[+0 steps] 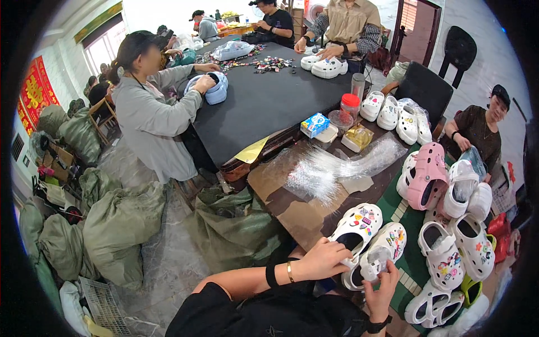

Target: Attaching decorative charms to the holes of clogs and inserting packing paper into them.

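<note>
My left hand (324, 259) grips the heel of a white clog (359, 223) covered with colourful charms, at the near edge of the table. My right hand (383, 287) holds the second white charm-covered clog (388, 245) of the pair from below, right beside the first. The two clogs touch side by side. A dark band and a gold bracelet sit on my left wrist, a black watch on my right.
More white clogs (456, 253) and a pink clog (428, 175) crowd the green mat (400, 209) on the right. Clear plastic bags (337, 166) lie on the brown table. A person in grey (147, 118) handles a blue clog at the black table (264, 101). Green sacks (120, 222) fill the floor.
</note>
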`<action>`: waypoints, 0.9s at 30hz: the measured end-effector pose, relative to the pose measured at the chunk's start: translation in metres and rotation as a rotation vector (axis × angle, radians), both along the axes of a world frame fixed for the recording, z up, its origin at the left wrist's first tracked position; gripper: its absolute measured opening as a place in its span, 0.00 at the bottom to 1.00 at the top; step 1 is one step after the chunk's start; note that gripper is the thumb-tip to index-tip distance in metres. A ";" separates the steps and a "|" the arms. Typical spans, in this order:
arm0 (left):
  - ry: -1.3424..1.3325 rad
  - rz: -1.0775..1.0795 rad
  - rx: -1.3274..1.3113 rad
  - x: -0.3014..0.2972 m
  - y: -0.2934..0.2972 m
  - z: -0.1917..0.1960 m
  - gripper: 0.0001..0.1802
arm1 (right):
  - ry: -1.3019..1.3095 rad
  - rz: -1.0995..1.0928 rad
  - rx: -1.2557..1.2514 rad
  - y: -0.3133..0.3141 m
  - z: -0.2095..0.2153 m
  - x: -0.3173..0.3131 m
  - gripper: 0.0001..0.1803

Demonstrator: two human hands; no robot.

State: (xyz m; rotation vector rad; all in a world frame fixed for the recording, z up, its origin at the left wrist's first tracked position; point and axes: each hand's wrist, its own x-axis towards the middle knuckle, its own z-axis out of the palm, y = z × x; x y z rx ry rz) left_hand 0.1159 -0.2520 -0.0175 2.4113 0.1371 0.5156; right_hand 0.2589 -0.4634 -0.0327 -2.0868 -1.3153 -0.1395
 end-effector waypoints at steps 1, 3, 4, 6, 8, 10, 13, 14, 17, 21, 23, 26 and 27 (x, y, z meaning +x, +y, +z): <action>0.001 -0.002 0.000 0.001 0.005 0.001 0.15 | 0.017 -0.023 0.033 -0.001 -0.002 0.001 0.24; -0.172 0.049 -0.201 0.002 0.021 0.002 0.14 | 0.043 -0.015 0.039 -0.002 -0.005 0.003 0.26; -0.204 0.121 -0.192 0.001 0.028 0.001 0.14 | 0.037 -0.009 0.034 -0.003 -0.008 0.003 0.26; -0.202 0.251 -0.247 0.005 0.050 -0.012 0.12 | 0.034 0.004 0.034 -0.004 -0.012 0.004 0.26; -0.163 0.360 -0.284 0.007 0.071 -0.022 0.11 | 0.017 -0.005 0.032 -0.005 -0.014 0.003 0.27; -0.099 0.444 -0.222 0.008 0.095 -0.035 0.10 | 0.001 -0.003 0.022 -0.006 -0.015 0.004 0.27; -0.054 0.478 -0.046 0.009 0.117 -0.057 0.09 | -0.016 -0.008 0.032 -0.005 -0.017 0.002 0.28; -0.061 0.464 -0.005 0.013 0.121 -0.066 0.09 | -0.019 -0.012 0.053 -0.005 -0.017 0.002 0.28; -0.008 0.418 0.113 0.025 0.127 -0.079 0.10 | 0.002 -0.010 0.058 -0.003 -0.013 0.000 0.27; -0.004 0.366 0.287 0.046 0.125 -0.089 0.10 | 0.010 -0.002 0.063 -0.004 -0.019 0.004 0.26; 0.039 0.371 0.391 0.054 0.124 -0.093 0.09 | 0.058 -0.006 0.078 -0.003 -0.017 0.001 0.23; 0.164 0.360 0.476 0.060 0.126 -0.097 0.07 | 0.072 -0.017 0.077 -0.001 -0.016 -0.001 0.21; 0.163 0.360 0.476 0.061 0.127 -0.099 0.07 | 0.071 -0.017 0.077 -0.001 -0.016 -0.001 0.21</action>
